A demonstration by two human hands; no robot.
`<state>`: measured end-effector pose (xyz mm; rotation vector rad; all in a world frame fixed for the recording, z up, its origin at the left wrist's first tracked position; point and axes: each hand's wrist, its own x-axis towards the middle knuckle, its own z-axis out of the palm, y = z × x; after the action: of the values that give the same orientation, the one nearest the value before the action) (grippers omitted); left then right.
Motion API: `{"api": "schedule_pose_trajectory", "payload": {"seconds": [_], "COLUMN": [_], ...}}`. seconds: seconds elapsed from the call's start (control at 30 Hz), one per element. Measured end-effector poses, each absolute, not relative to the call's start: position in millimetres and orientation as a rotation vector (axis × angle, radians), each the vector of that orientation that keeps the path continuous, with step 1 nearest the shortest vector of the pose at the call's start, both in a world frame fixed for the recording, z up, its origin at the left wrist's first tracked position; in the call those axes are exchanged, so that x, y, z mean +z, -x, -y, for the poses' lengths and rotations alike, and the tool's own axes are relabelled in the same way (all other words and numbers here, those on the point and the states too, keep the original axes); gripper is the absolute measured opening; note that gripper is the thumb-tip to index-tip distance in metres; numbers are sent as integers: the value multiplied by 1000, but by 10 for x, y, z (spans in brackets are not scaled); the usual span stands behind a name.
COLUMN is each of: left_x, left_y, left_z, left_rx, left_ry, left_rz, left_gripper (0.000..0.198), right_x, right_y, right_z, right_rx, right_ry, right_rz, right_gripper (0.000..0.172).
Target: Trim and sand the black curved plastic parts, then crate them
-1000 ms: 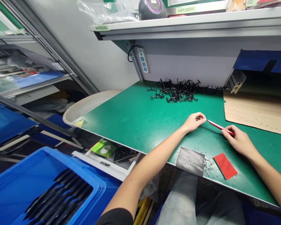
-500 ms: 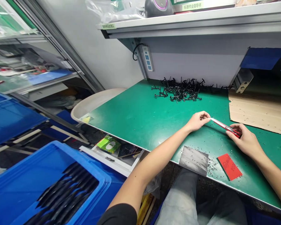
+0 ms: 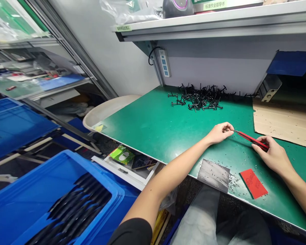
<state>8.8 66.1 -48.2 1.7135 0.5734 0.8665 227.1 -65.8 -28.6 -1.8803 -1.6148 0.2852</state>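
My right hand is closed round the handle of a slim red utility knife, whose metal tip points left over the green mat. My left hand rests on the mat with its fingers pinched right at the blade tip; whether it grips the tip or some small piece is too small to tell. A pile of black T-shaped plastic parts lies at the back of the mat against the wall.
A grey pad strewn with black shavings and a red card lie at the front edge. Cardboard covers the right side. A beige tub stands left of the bench, a blue crate of black strips below.
Both hands stay together at the knife. The metal blade has slid out of the red handle toward my left fingers. The view has drifted slightly, shifting everything right.
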Motion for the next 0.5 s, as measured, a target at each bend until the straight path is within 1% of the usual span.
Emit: {"api": "schedule_pose_trajectory", "payload": {"seconds": [0.3,0.5], "left_x": [-417,-398], "left_y": [-52,-40], "left_z": [-617,-646], "left_rx": [854,866], "left_ry": [-1784,-1818], "left_rz": [-595,-591], "left_gripper": [12,20], "right_x": [-331,-339], "right_y": [-2276,-2265], "right_z": [648,647], "right_rx": [321,327], "right_ry": [1762,1735], "right_rz": [1666,1714], "right_gripper": [33,28]}}
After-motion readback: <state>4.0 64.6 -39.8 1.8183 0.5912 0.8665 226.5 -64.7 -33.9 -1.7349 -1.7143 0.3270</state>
